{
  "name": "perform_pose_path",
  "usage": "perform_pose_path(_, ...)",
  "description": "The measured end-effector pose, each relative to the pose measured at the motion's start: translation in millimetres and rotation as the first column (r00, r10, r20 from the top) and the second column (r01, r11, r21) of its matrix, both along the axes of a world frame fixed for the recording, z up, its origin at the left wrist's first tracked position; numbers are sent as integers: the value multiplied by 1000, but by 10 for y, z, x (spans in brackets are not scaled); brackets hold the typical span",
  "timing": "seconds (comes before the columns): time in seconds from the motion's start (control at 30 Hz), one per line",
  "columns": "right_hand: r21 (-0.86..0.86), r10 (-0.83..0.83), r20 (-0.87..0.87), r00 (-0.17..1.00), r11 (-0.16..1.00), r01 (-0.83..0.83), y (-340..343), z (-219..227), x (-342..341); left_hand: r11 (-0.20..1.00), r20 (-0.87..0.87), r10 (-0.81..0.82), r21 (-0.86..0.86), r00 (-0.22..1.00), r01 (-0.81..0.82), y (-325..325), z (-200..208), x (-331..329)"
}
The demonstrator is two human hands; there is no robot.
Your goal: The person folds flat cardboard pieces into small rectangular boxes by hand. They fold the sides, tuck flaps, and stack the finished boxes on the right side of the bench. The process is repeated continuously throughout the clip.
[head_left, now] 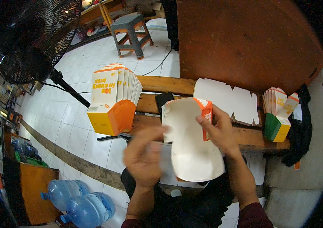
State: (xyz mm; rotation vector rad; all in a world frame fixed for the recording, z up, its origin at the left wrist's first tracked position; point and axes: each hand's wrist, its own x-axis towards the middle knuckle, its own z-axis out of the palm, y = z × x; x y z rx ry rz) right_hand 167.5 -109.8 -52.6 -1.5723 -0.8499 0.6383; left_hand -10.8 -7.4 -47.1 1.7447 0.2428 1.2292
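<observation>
A partly folded paper food box (192, 159) is held above my lap, its white inside facing up and an orange-red printed side wall raised on the right. My right hand (222, 131) pinches that side wall, thumb on the inner side. At the left edge of the box is my left hand (144, 155), smeared by motion; one finger reaches toward the white panel, and I cannot tell whether it touches. On the wooden bench beyond, a fanned stack of folded boxes (108, 98) in white, yellow and orange stands to the left. Flat white box blanks (214, 95) lie to the right.
A smaller stack of boxes (277, 127) with green and yellow sides stands at the bench's right end beside black cloth (300, 129). A dark phone-like object (164, 99) lies mid-bench (154, 102). Around are a standing fan (28, 41), grey stool (129, 28) and water jugs (93, 211).
</observation>
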Motion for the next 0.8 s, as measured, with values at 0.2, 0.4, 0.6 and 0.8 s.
perform_pose_path(0.2, 164, 63, 36, 997, 984, -69, 83, -169, -256, 459, -31, -215, -885, 976, 73, 138, -363, 304)
perform_pose_path(0.4, -10, 34, -176, 984, 999, -36, 69, -306, -202, 896, -186, -66, -443, 980, -24, 43, -527, 299)
perform_pose_path(0.6, 2, 24, 17, 1000, 1000, -24, 19, -258, -132, 858, -207, -112, -514, 972, -10, 35, -490, 293)
perform_pose_path(0.8, 42, 281, 379, 881, 947, -320, -25, -120, -11, 935, -224, -10, -347, 974, -71, 90, -439, 255)
